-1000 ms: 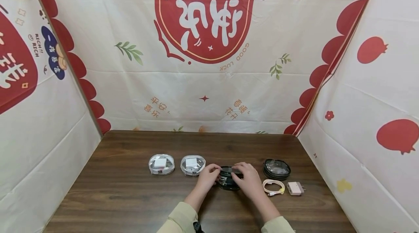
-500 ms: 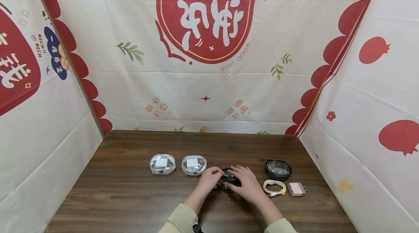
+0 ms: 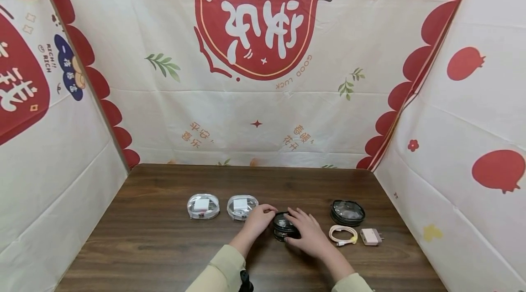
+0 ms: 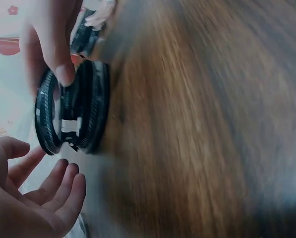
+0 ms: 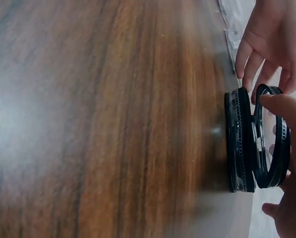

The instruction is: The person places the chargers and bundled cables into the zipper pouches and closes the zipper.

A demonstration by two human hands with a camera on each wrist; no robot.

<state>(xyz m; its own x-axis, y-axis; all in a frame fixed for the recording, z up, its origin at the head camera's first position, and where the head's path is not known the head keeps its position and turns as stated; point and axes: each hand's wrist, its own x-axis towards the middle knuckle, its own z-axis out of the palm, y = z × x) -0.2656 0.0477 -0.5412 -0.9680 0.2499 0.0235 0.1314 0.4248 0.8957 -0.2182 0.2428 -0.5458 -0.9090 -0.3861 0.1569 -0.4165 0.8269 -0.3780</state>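
Note:
A small black-rimmed pouch with a clear top lies on the table between my hands. Its two zipper-edged rims stand apart in the left wrist view, with something whitish in the gap. My right hand grips the pouch from the right, thumb at the near side and fingers over the top; the right wrist view has the thumb on the upper rim. Just off the pouch's left edge is my left hand, its fingers loosely extended and fingertips close to the rim.
Two clear oval cases with white chargers, the left case and the right case, sit left of my hands. Toward the right lie another black-rimmed pouch, a coiled pale cable and a plug adapter. Printed cloth encloses the table.
The pouch has turned and shows a narrower outline. My right hand has slid left and forward around it, while my left hand has drawn slightly away from its edge.

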